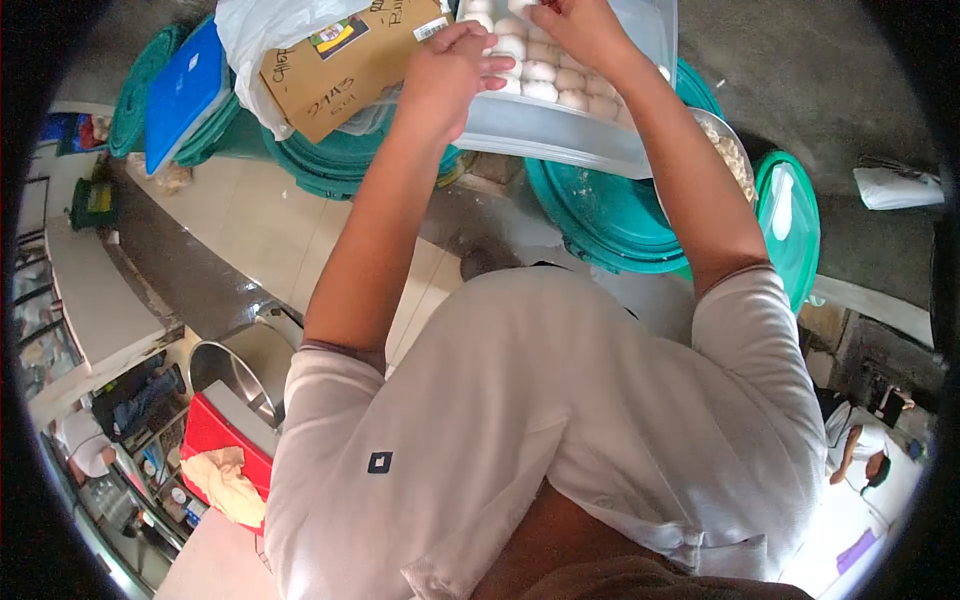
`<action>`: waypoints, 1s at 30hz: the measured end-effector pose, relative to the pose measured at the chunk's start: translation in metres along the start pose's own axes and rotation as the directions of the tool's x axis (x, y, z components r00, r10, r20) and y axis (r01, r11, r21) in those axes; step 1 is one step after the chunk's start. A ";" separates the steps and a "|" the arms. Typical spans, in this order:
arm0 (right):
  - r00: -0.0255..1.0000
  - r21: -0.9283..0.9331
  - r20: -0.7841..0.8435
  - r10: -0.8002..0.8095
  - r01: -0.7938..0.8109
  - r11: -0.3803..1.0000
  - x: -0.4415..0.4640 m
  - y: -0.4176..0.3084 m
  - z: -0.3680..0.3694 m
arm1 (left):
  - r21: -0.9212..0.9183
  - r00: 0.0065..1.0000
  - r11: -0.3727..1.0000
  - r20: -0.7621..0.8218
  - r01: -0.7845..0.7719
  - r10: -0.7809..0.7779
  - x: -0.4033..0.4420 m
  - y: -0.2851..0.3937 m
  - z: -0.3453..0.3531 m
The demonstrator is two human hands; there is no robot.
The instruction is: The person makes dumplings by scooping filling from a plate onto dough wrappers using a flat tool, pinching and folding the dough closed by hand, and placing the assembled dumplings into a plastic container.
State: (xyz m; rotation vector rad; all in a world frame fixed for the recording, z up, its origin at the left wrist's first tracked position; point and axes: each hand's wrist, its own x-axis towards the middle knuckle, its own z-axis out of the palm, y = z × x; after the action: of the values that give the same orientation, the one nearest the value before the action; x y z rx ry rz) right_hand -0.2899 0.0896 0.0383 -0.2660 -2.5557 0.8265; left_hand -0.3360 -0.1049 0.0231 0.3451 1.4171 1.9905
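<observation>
A translucent plastic tub (555,140) at the top of the view holds rows of pale, rounded pieces that look like dough balls (540,90). My right hand (585,30) is over the tub, its fingers closed on a white dough ball (520,6) at the upper frame edge. My left hand (450,80) is at the tub's left side, fingers apart and stretched over the nearest balls. Whether those fingertips touch the balls is hard to tell. Beside the left hand lies a cardboard box (345,65) with handwriting, partly under a white plastic bag (250,50).
Large teal lids (610,220) sit below the tub. A bowl of pale chunks (728,155) stands right of my forearm, near a green lid (790,225). A blue lid (185,95) is at left. Lower left are a metal pot (235,365) and red container (225,440). Another person (865,450) is far right.
</observation>
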 end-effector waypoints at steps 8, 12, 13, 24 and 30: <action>0.982 -0.208 0.189 -0.015 0.055 0.977 0.027 0.026 0.025 | 0.454 0.967 0.856 0.062 -0.249 0.249 -0.016 -0.030 -0.009; 0.964 -0.230 0.268 -0.006 0.070 0.971 0.036 0.029 0.022 | 0.516 0.961 0.814 0.077 -0.265 0.264 -0.028 -0.029 -0.012; 0.940 -0.211 0.340 0.038 0.037 0.977 0.040 0.031 0.024 | 0.517 0.961 0.813 0.075 -0.267 0.267 -0.031 -0.029 -0.013; 0.965 -0.219 0.260 0.026 0.033 0.975 -0.012 0.021 -0.014 | 0.446 0.983 0.876 0.048 -0.182 0.179 -0.070 -0.037 0.029; 0.997 -0.090 0.008 0.074 -0.073 0.993 -0.126 0.060 -0.132 | 0.451 0.978 0.869 0.145 -0.202 0.152 -0.098 -0.067 0.089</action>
State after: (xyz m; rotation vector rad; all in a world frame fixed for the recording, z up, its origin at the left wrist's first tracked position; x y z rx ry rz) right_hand -0.1145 0.1661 0.0552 -0.3873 -2.6110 0.7420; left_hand -0.1886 -0.0897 0.0110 0.8076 1.8424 1.7156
